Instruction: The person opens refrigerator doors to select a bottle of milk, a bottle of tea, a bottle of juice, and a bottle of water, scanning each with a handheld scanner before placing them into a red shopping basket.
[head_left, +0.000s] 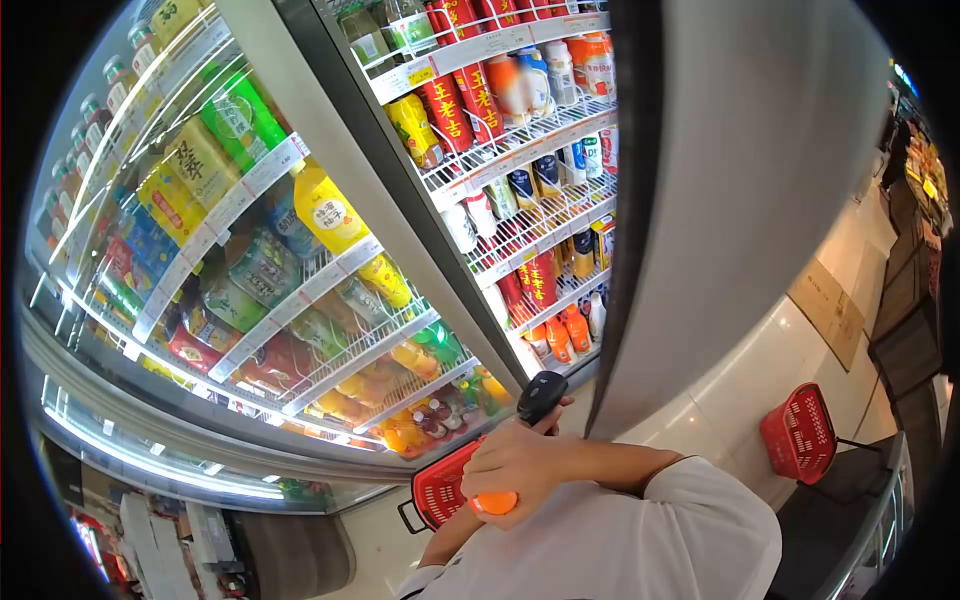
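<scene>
My right hand (515, 468) reaches across my body with its fingers curled round a round orange thing (496, 502) that looks like a bottle cap; the rest of it is hidden. My left forearm (450, 541) comes up beneath, and most of the left hand is covered by the right. Fingertips (564, 403), which seem to be of my left hand, wrap a rounded black handle (541, 396). Just below the hands is a red shopping basket (440, 490), partly covered by my arms.
A glass-fronted drinks fridge (290, 100) stands ahead. Its shelves (530, 150) hold cans and bottles, and a grey panel (740, 200) rises at the right. Another red basket (798, 435) and a flat brown board (828, 310) lie on the pale tiled floor (690, 425).
</scene>
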